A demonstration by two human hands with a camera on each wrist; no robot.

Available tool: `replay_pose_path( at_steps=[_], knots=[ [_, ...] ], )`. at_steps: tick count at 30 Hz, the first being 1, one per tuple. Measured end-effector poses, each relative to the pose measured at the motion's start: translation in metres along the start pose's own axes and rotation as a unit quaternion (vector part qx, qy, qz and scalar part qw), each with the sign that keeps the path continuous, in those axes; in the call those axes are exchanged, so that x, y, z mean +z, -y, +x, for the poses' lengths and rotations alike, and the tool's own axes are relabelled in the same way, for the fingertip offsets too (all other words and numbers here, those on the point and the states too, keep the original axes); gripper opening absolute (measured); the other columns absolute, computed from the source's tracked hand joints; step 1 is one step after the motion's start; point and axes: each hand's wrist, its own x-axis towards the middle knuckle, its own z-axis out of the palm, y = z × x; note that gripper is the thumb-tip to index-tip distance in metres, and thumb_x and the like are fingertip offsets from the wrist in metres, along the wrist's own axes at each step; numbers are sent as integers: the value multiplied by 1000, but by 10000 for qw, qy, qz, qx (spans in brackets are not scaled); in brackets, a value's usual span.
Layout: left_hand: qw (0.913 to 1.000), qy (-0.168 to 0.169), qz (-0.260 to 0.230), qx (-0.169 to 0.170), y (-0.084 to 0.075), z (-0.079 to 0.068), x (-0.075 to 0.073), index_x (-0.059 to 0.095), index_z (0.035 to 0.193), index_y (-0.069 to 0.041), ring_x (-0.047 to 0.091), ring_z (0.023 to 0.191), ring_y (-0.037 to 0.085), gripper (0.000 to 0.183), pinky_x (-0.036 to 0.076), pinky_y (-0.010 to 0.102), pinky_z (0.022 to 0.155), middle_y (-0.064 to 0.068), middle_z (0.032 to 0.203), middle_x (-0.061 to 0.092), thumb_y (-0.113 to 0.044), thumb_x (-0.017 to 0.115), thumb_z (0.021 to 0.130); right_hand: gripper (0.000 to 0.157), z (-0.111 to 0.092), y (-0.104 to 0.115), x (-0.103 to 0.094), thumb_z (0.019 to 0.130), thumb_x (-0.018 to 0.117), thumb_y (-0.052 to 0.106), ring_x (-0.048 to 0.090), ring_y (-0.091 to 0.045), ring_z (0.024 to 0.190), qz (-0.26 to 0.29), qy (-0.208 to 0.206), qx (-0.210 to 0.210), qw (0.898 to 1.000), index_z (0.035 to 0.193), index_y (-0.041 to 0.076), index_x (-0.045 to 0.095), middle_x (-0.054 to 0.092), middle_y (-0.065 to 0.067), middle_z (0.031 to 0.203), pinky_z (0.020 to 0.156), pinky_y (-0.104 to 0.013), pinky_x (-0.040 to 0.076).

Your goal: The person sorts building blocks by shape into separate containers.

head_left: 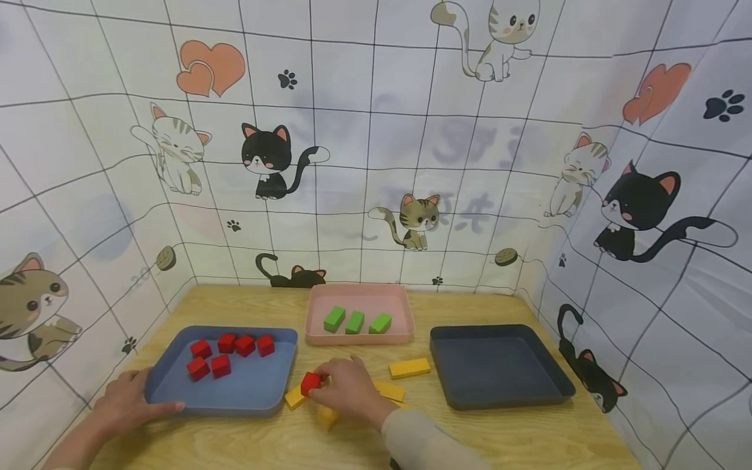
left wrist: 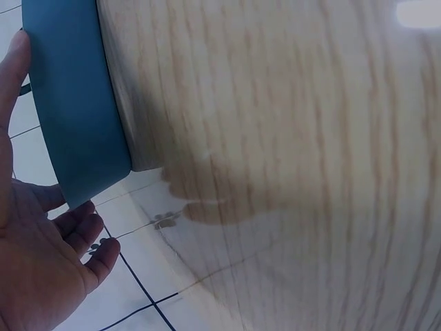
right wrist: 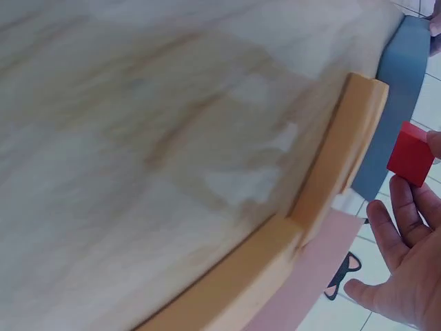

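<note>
My right grip (head_left: 346, 388) pinches a little red block (head_left: 310, 384) between thumb and fingers. The block is near the right side of the blue tray (head_left: 241, 397), and it covers part of a yellow block behind it. I can't tell if they touch. My left grip (head_left: 126, 401) holds the near left corner of the blue tray, with my thumb along the front and my fingers at the side. Six more red blocks (head_left: 245, 346) sit in that tray. Long yellow blocks (head_left: 409, 368) lie about my right grip on the wooden surface (head_left: 223, 444). Farther back is a pink tray (head_left: 360, 294) with three green blocks (head_left: 355, 322) in it. A dark tray (head_left: 499, 365) sits over on the right. All around is a white cloth (head_left: 341, 78) with cats, hearts and paw prints on it.
</note>
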Motion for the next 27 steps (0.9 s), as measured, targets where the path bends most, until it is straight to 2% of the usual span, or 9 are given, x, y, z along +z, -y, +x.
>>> replay_pose_path(
  at_steps=[6, 13, 19, 23, 27],
  knots=[
    [10000, -66, 45, 19, -1, -3, 0, 34, 132, 26, 41, 107, 64, 113, 41, 71, 82, 50, 120, 37, -65, 73, 76, 27, 13, 21, 2, 89, 71, 40, 60, -4, 93, -75, -102, -306, 9995, 110, 23, 74, 66, 22, 91, 107, -60, 30],
    [10000, -62, 67, -11, -3, -5, -3, 34, 131, 26, 41, 107, 63, 113, 41, 71, 82, 50, 120, 37, -65, 73, 76, 33, 29, 42, 10, 88, 72, 43, 60, 2, 92, -240, -208, -419, 9986, 114, 24, 75, 67, 22, 91, 109, -56, 31],
    [9999, -93, 57, 26, -5, -6, -4, 35, 131, 25, 43, 107, 63, 110, 42, 70, 81, 50, 119, 39, -62, 74, 77, 24, 44, 52, 18, 88, 70, 43, 56, 5, 86, -348, -284, -415, 9981, 105, 27, 75, 66, 22, 87, 112, -51, 28],
    [9999, -137, 43, 76, -7, -6, -4, 36, 131, 25, 44, 107, 63, 110, 42, 70, 81, 49, 119, 40, -63, 74, 77, 27, 50, 55, 21, 90, 70, 43, 58, 3, 94, -277, -266, -371, 9986, 111, 27, 75, 67, 22, 95, 114, -51, 25],
    [9999, -120, 19, 57, -9, -5, -4, 35, 132, 25, 43, 108, 62, 112, 42, 70, 82, 49, 121, 40, -65, 74, 75, 41, 54, 54, 23, 92, 67, 46, 58, -3, 113, -370, -64, -318, 9988, 127, 24, 69, 67, 17, 113, 113, -54, 26]
  ],
)
